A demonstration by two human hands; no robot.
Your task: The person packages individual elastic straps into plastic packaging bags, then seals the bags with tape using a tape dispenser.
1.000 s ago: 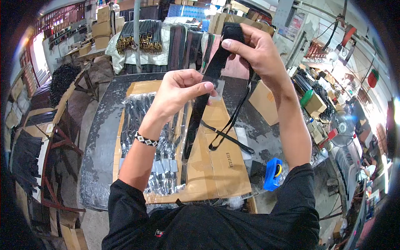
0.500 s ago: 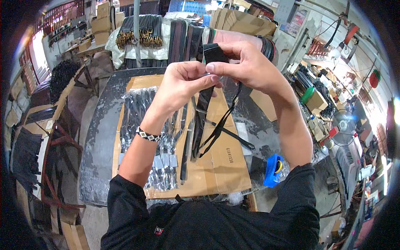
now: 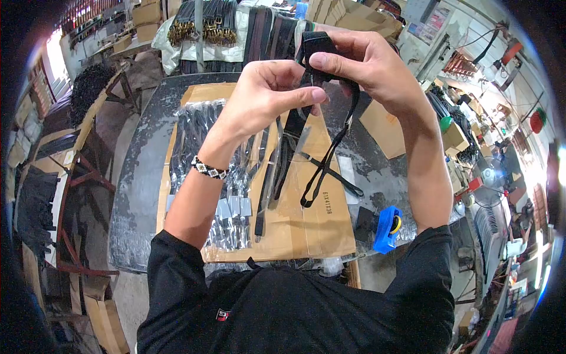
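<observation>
Above the table, my right hand (image 3: 368,62) pinches a folded black strap (image 3: 318,42) near its upper end, thumb in front. Close beside it, my left hand (image 3: 268,97) has its thumb across the lower part of the same strap, with fingertips showing behind it. A thin black looped cord (image 3: 323,171) hangs down from the right hand. Below the hands, more black straps, some in clear plastic, lie on a flattened cardboard sheet (image 3: 289,233). Several plastic-wrapped black straps (image 3: 197,133) with pale labels are laid in a row at left.
A blue tape dispenser (image 3: 386,230) sits at the right front of the dark table (image 3: 138,171). Beyond the table, belts with brass-coloured buckles (image 3: 200,29) hang on a rack. A cardboard piece (image 3: 383,130) lies at right; a fan (image 3: 489,177) stands farther right.
Both hands have risen slightly in view with the strap. My left thumb and index finger have spread apart somewhat. The looped cord's lower end has swung right, away from the straps lying below.
</observation>
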